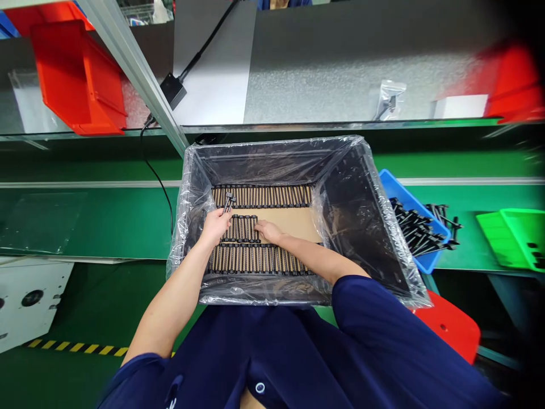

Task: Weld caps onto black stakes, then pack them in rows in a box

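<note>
A large black bin lined with clear plastic stands in front of me. Inside, thin black rod-like parts with wide ends lie side by side on brown cardboard. They form a back row, a short middle row and a front row. Closed around a few of the same rod-like parts, my left hand is over the left end of the middle row. The fingers of my right hand are closed at the last part on that row's right end.
Right of the bin, a blue tray holds a heap of similar black parts, some spilling over its edge. Green trays sit farther right, above a red stool. Behind runs a metal shelf with a red bin and a cable.
</note>
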{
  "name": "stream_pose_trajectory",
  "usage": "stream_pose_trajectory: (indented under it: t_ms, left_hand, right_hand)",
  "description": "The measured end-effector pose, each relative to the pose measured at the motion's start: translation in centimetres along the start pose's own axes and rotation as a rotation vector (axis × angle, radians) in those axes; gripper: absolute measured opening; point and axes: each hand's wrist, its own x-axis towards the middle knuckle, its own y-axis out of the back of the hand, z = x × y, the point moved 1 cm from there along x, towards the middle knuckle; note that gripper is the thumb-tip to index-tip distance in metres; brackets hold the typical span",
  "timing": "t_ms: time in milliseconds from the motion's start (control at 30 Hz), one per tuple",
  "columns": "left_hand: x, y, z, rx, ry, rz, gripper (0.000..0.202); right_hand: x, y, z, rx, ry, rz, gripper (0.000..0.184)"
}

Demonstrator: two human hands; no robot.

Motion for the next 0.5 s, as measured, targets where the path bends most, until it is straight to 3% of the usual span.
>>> stream_pose_trajectory:
  t_ms: [67,133,200,267,367,433,500]
  left_hand:
    - [0.0,0.0,-0.1,-0.007,-0.024,-0.019,0.016]
    - [-0.1,-0.1,-0.1,-0.031,-0.051,-0.07,0.022]
    - [-0.4,-0.3,0.0,-0.054,-0.054,-0.131,0.029]
    - [-0.6,-0.4,0.0,-0.073,-0.037,-0.178,0.035]
    - [-0.6,-0.4,0.0,-0.068,-0.034,-0.198,0.04]
    - [-0.5,-0.3,-0.1,-0.029,-0.054,-0.142,0.038]
    - [-0.3,-0.1,-0.1,0.016,-0.079,-0.075,0.034]
  right_hand:
    - [0.1,1.2,-1.9,0.322,-0.112,0.106,0.028]
    - [0.3,2.1,-4.6,0.734,-0.196,0.124,0.028]
    - [0.5,2.7,-7.7,1.112,-0.189,0.076,0.031]
    - [0.7,3.0,-10.3,1.35,-0.136,0.039,0.025]
    - [1.4,3.3,-11.6,1.477,-0.153,0.068,0.01]
    - [2.1,3.7,-10.1,1.438,-0.201,0.15,0.008]
    - [2.8,4.3,-7.2,1.206,-0.273,0.239,0.014]
